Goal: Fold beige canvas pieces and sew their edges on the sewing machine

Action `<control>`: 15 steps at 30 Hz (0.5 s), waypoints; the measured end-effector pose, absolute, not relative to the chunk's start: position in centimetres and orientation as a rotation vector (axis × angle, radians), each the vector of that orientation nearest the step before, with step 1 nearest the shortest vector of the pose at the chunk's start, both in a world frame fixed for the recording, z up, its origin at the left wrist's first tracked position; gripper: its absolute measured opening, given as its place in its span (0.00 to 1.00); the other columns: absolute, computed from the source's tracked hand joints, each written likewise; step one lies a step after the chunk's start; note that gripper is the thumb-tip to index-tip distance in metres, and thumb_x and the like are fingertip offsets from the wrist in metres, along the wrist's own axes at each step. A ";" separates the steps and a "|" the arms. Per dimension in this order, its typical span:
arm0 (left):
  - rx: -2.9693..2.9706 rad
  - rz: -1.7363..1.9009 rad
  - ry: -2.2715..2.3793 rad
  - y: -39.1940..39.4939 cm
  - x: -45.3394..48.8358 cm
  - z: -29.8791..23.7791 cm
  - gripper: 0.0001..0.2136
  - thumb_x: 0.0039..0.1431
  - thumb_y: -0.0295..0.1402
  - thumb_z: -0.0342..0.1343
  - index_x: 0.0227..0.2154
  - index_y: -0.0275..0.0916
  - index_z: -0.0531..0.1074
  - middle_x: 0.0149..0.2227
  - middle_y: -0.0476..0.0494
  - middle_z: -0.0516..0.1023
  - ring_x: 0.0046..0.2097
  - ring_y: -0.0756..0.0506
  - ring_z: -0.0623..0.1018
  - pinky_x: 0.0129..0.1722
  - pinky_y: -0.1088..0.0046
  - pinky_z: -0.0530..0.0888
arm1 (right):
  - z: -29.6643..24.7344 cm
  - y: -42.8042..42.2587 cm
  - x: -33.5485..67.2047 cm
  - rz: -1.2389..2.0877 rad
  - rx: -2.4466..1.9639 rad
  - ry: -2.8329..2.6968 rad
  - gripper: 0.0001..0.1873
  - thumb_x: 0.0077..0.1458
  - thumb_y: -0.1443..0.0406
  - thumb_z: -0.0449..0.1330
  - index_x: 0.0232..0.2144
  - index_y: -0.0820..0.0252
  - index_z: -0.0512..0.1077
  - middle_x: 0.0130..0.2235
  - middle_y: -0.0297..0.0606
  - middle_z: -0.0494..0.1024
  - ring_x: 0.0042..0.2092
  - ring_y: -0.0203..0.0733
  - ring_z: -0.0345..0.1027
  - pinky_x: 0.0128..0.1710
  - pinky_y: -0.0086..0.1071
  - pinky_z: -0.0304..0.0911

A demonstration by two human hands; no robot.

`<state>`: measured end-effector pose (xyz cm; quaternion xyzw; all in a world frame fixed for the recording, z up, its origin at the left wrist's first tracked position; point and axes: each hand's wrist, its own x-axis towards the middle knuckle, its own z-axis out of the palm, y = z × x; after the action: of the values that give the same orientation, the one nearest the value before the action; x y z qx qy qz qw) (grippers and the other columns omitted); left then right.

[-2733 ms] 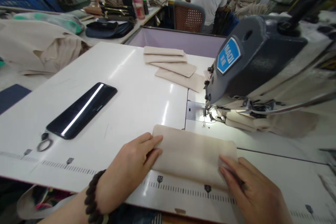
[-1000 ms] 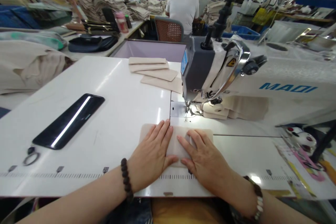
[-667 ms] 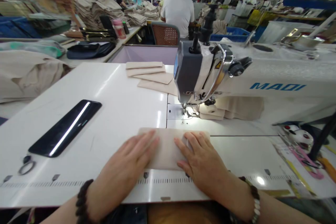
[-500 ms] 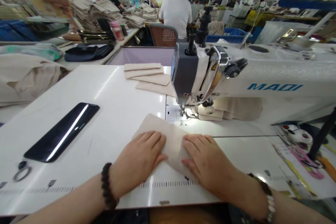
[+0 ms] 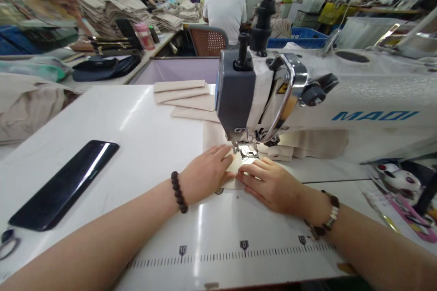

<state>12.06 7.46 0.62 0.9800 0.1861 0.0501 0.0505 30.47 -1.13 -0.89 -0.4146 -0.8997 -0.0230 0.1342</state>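
Note:
A folded beige fabric piece (image 5: 214,135) lies lengthwise under the presser foot (image 5: 246,150) of the grey and white sewing machine (image 5: 239,95). My left hand (image 5: 205,173) presses flat on the cloth's near left side, fingers stretched toward the needle. My right hand (image 5: 269,183) lies flat on the cloth's near right side, fingertips just in front of the foot. Both wrists wear bead bracelets. Much of the cloth is hidden under my hands and the machine head.
A black phone (image 5: 64,184) lies at the left of the white table (image 5: 143,136), scissors (image 5: 7,241) beside it. Several beige fabric pieces (image 5: 186,97) are stacked behind the machine head. A ruler scale (image 5: 239,254) runs along the near edge. A person in white (image 5: 224,9) sits ahead.
The cloth was turned from lying crosswise near the table edge and pushed forward under the presser foot. Both hands moved forward with it toward the needle.

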 end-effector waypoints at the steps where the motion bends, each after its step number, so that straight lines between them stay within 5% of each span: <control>1: 2.978 0.180 0.541 7.6 12.0 0.4 0.13 0.60 0.33 0.50 0.43 0.28 0.66 0.48 0.33 0.66 0.52 0.40 0.66 0.52 0.61 0.66 | -1.0 -1.2 30.5 -0.072 -1.217 -2.579 0.14 0.61 0.65 0.46 0.42 0.65 0.69 0.37 0.42 0.71 0.37 0.41 0.60 0.36 0.36 0.55; 15: 2.950 0.165 0.510 8.9 11.9 0.1 0.14 0.60 0.32 0.50 0.46 0.29 0.63 0.47 0.34 0.67 0.53 0.40 0.65 0.47 0.62 0.68 | -1.0 -1.1 30.4 -0.021 -1.352 -2.473 0.15 0.61 0.65 0.45 0.40 0.64 0.70 0.30 0.38 0.68 0.31 0.39 0.57 0.33 0.34 0.52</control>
<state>11.95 8.86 0.11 0.9814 0.1695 0.0549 0.0714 30.40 -1.08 -1.01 -0.4733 -0.8661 -0.0075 0.1608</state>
